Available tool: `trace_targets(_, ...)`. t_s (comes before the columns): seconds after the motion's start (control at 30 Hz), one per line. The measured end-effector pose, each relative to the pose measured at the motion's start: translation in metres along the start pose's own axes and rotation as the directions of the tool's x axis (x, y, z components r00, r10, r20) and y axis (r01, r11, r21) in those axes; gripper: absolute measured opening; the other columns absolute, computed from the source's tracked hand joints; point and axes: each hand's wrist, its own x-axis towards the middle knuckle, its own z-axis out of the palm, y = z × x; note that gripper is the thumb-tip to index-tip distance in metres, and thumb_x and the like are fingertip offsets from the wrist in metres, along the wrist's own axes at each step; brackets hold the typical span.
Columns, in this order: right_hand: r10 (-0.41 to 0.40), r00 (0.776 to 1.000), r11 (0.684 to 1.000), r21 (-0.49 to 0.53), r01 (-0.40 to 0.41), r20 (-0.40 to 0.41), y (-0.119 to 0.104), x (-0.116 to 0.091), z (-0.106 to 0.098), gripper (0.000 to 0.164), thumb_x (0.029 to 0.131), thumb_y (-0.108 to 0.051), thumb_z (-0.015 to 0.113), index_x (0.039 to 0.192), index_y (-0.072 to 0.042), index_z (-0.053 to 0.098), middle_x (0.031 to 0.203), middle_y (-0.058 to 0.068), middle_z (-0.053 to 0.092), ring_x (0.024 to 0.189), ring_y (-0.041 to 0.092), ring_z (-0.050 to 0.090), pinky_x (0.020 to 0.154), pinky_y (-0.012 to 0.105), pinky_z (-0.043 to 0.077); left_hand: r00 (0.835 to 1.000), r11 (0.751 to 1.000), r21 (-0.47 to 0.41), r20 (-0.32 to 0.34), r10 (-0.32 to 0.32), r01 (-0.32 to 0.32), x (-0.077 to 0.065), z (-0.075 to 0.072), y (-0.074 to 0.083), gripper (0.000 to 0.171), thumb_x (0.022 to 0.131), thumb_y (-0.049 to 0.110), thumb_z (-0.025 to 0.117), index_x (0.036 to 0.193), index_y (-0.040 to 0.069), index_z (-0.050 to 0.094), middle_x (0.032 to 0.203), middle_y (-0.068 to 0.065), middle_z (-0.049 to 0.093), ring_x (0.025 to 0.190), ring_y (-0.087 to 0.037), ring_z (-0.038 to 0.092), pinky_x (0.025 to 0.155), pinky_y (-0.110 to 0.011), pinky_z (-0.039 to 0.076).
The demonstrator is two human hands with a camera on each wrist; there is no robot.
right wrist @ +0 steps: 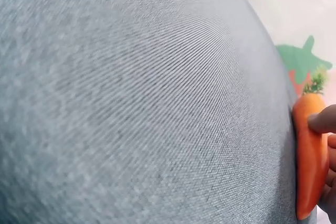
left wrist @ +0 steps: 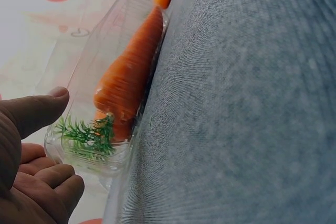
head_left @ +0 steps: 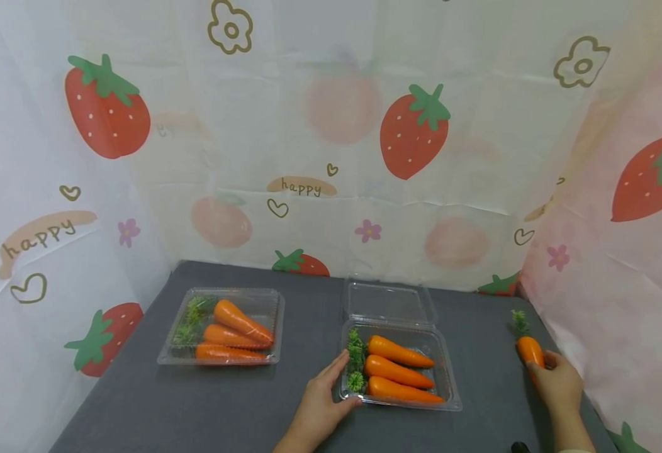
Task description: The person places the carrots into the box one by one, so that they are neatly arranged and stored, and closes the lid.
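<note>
A clear plastic box [head_left: 451, 384] stands on the table with its lid [head_left: 389, 303] folded back. Three orange carrots [head_left: 399, 371] lie side by side in it, their green tops [head_left: 356, 365] toward the left. My left hand [head_left: 321, 401] is at the box's near left corner, fingers extended along the left side and thumb at the front rim. In the left wrist view, the thumb stands apart from the fingers beside the box. Toward the table's right edge, my right hand [head_left: 560, 385] pinches another carrot [right wrist: 311, 156] between thumb and fingers, its leafy top pointing away from me.
To the left stands a second clear box [head_left: 280, 327], its lid down over several carrots [head_left: 243, 322]. A small dark object [head_left: 519, 447] shows at the near edge of the head view. Strawberry-printed curtains [head_left: 331, 126] surround the grey table [head_left: 150, 409] at the back and sides.
</note>
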Motion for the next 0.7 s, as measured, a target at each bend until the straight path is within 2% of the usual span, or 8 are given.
trace_targets(0.2,-0.031,0.999,1.0,0.002,0.031,-0.026,-0.001,-0.007,0.001,0.054,0.093,-0.016,0.066,0.135,0.014,0.055,0.132,0.035,0.059,0.116,0.049,0.058,0.095,0.055,0.045,1.0,1.0,-0.008,0.006,-0.006,0.006,0.001,0.0,-0.002,0.083,0.082,0.021,0.088,0.152,0.002,0.048,0.159,-0.011,0.045,0.143,-0.032,0.046,0.111,-0.049,0.045)
trace_targets(0.33,-0.066,0.996,0.998,-0.008,0.066,-0.061,-0.003,-0.015,0.004,0.049,0.092,-0.013,0.07,0.133,0.012,0.059,0.123,0.035,0.064,0.104,0.046,0.063,0.077,0.04,0.051,1.0,1.0,-0.005,0.012,-0.009,0.009,0.001,0.0,-0.003,0.083,0.082,0.021,0.087,0.152,0.002,0.047,0.159,-0.011,0.045,0.144,-0.032,0.045,0.112,-0.05,0.044)
trace_targets(0.43,-0.088,0.992,0.996,-0.007,0.087,-0.087,-0.006,-0.021,0.005,0.048,0.092,-0.013,0.072,0.133,0.01,0.06,0.118,0.034,0.067,0.095,0.043,0.066,0.063,0.027,0.047,1.0,1.0,0.0,0.013,-0.011,0.011,0.001,0.0,-0.003,0.083,0.083,0.022,0.087,0.153,0.002,0.047,0.159,-0.011,0.045,0.144,-0.032,0.045,0.112,-0.05,0.044)
trace_targets(0.7,-0.15,0.984,0.989,0.006,0.151,-0.1,-0.015,-0.037,0.006,0.047,0.092,-0.013,0.075,0.135,0.002,0.062,0.117,0.027,0.071,0.098,0.037,0.067,0.064,0.017,0.041,1.0,1.0,-0.005,0.013,-0.017,0.017,0.001,0.0,0.001,0.082,0.083,0.021,0.087,0.152,0.001,0.047,0.159,-0.012,0.045,0.144,-0.033,0.045,0.112,-0.05,0.044)
